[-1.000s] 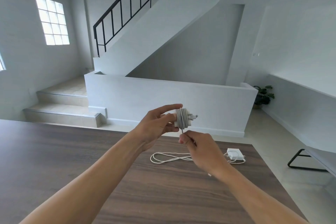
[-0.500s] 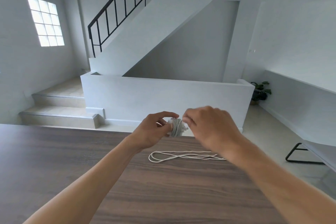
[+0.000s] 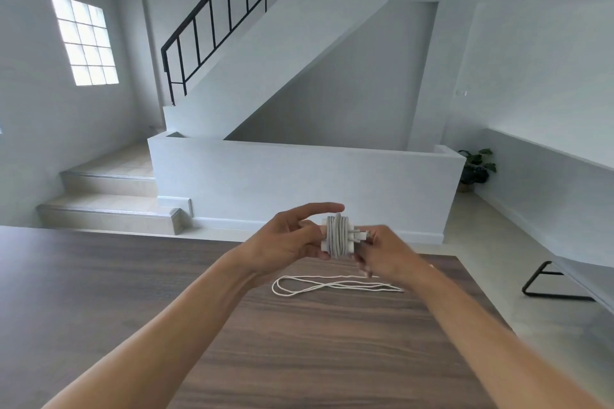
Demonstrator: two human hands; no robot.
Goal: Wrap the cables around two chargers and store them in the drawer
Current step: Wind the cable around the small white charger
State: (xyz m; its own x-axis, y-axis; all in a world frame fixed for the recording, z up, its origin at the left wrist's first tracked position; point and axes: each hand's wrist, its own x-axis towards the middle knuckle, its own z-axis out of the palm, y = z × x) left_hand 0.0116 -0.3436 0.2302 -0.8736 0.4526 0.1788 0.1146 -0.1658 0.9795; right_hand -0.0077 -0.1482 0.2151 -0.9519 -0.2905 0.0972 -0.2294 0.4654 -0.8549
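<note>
The person holds a white charger (image 3: 336, 236) up in the air above the far part of a dark wood-grain table (image 3: 299, 349), with both forearms reaching forward from the bottom of the view. The left hand (image 3: 285, 242) grips the charger's left end between the thumb and the curled lower fingers, while its index finger sticks out straight over the top, not touching. A grey-white cable (image 3: 337, 235) is wound in tight turns around the charger's middle. The right hand (image 3: 385, 252) is mostly closed, its fingertips pinching the cable's connector end (image 3: 360, 235), which juts out to the right of the windings; the fingers are motion-blurred, so the exact grip cannot be made out. On the table below the hands, a second white cable (image 3: 329, 285) lies in long loose loops, its right end hidden behind the right wrist.
</note>
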